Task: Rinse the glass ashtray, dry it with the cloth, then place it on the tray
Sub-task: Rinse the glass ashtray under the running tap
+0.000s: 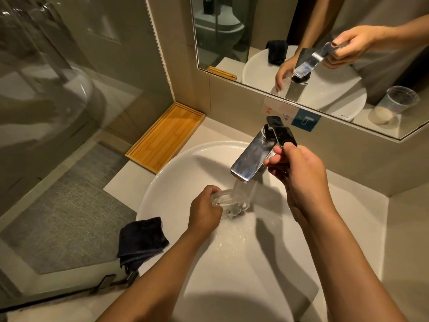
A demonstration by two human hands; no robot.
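My left hand (pixel 204 211) grips the clear glass ashtray (pixel 232 202) by its left edge and holds it under the water running from the chrome tap (pixel 251 159). My right hand (pixel 299 173) is closed on the tap's black lever (pixel 282 133), which is lifted. The ashtray hangs over the white round sink (pixel 162 182), tilted, with water spilling off it. A dark folded cloth (pixel 141 240) lies draped over the sink's left rim. The wooden tray (pixel 166 135) sits on the counter at the back left, against the wall.
A mirror (pixel 301 31) covers the wall behind the tap and reflects both hands. A glass shower partition (pixel 46 89) stands to the left. The beige counter (pixel 406 240) stretches to the right of the sink.
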